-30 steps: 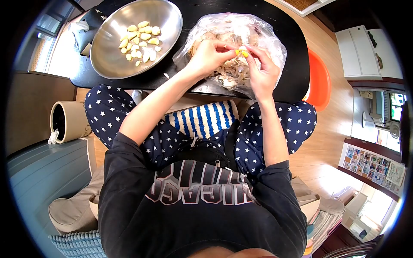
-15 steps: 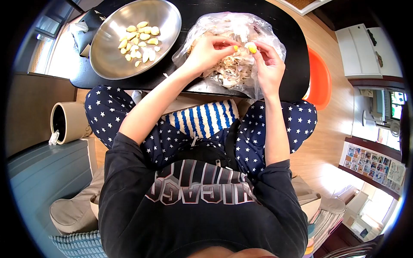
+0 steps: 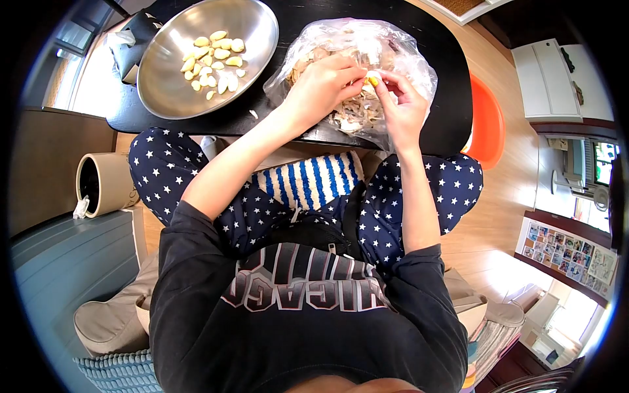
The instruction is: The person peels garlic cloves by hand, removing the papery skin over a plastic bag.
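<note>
My left hand [image 3: 325, 85] and my right hand [image 3: 403, 108] meet over a clear plastic bag [image 3: 416, 62] on the black table. Between their fingertips is a small pale garlic clove [image 3: 370, 74], mostly covered by the fingers. Bright yellow shows at the thumb tips. Both hands are closed in a pinch on the clove. Papery garlic skins [image 3: 350, 118] fill the bag below. To the left, a wide steel bowl [image 3: 157, 82] holds several peeled garlic cloves [image 3: 213, 56].
The black table [image 3: 452, 85] carries the bowl, the bag and a small white scrap [image 3: 253, 114]. A dark tissue box [image 3: 134, 46] stands at the far left. An orange chair [image 3: 488, 121] is at the right edge, and a striped towel [image 3: 308, 180] lies on my lap.
My hands have come together: the left moved right and the right slightly left. The clove, earlier visible at the right fingertips, is now between both hands. The bowl has shifted slightly.
</note>
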Available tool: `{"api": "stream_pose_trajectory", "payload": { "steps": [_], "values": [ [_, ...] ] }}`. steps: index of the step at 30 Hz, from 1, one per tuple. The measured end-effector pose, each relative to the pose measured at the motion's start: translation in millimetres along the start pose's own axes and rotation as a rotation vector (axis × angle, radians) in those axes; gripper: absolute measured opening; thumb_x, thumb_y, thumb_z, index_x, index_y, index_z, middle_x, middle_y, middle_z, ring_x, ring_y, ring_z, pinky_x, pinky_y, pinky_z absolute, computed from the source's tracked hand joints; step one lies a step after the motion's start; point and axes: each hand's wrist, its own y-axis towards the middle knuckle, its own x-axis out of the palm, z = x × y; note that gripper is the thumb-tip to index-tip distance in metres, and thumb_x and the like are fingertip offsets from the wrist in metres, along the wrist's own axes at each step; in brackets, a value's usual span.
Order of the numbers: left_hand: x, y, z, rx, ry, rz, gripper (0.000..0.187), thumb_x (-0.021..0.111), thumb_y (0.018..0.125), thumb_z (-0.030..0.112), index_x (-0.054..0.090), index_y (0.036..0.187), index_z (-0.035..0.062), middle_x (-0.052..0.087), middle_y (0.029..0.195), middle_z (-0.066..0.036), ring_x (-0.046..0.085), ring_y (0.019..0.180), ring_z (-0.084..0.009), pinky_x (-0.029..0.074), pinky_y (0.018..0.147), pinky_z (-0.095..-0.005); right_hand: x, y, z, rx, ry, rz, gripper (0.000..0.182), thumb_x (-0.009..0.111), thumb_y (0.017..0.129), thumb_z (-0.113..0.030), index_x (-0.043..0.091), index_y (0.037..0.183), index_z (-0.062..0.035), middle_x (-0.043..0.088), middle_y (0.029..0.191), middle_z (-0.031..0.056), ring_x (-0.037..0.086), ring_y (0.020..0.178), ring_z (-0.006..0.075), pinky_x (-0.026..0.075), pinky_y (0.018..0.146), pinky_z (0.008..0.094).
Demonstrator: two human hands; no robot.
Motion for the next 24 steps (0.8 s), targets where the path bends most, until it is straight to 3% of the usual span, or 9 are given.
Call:
{"api": "stream_pose_trajectory", "payload": {
  "steps": [7,19,20,22,24],
  "values": [
    [0,-4,3,-0.010,0.042,-0.028,0.015,0.067,0.071,0.004,0.063,0.085,-0.0014,0.060,0.076,-0.011,0.060,0.068,-0.0256,0.049,0.059,-0.0316,3,-3,2,-0.051,-0.072,-0.016,0.016,0.065,0.079,-0.004,0.064,0.094,0.0009,0.065,0.082,0.0084,0.062,0.073,0.0123,0.047,0.065,0.0227],
    [-2,-2,4,-0.208,-0.085,-0.035,0.012,0.066,0.071,0.004,0.063,0.081,-0.0003,0.057,0.070,-0.008,0.056,0.061,-0.0147,0.046,0.056,-0.0243,4,-6,3,-0.063,-0.097,-0.059,0.016,0.064,0.079,-0.003,0.063,0.095,0.0011,0.064,0.086,0.0087,0.062,0.077,0.0132,0.048,0.070,0.0233],
    [-5,0,8,-0.302,-0.143,-0.037,0.013,0.066,0.072,0.005,0.063,0.083,0.0001,0.058,0.069,-0.006,0.054,0.061,-0.0119,0.045,0.057,-0.0226,4,-6,0,-0.064,-0.097,-0.060,0.016,0.064,0.079,-0.003,0.063,0.095,0.0011,0.064,0.086,0.0087,0.062,0.077,0.0132,0.048,0.070,0.0233],
    [-6,2,7,-0.395,-0.200,-0.037,0.013,0.066,0.072,0.006,0.064,0.084,0.0006,0.058,0.068,-0.004,0.053,0.061,-0.0090,0.043,0.057,-0.0209,5,-5,-5,0.108,0.245,-0.047,0.018,0.062,0.081,-0.002,0.061,0.099,0.0013,0.064,0.092,0.0070,0.061,0.083,0.0130,0.048,0.076,0.0241],
    [-5,2,1,-0.583,-0.261,-0.077,0.014,0.066,0.074,0.008,0.065,0.087,0.0013,0.059,0.068,-0.002,0.050,0.062,-0.0049,0.042,0.058,-0.0193,2,-3,-3,0.114,0.289,-0.069,0.020,0.060,0.083,-0.002,0.060,0.102,0.0012,0.063,0.096,0.0067,0.060,0.086,0.0128,0.047,0.079,0.0248]
  ]
}}
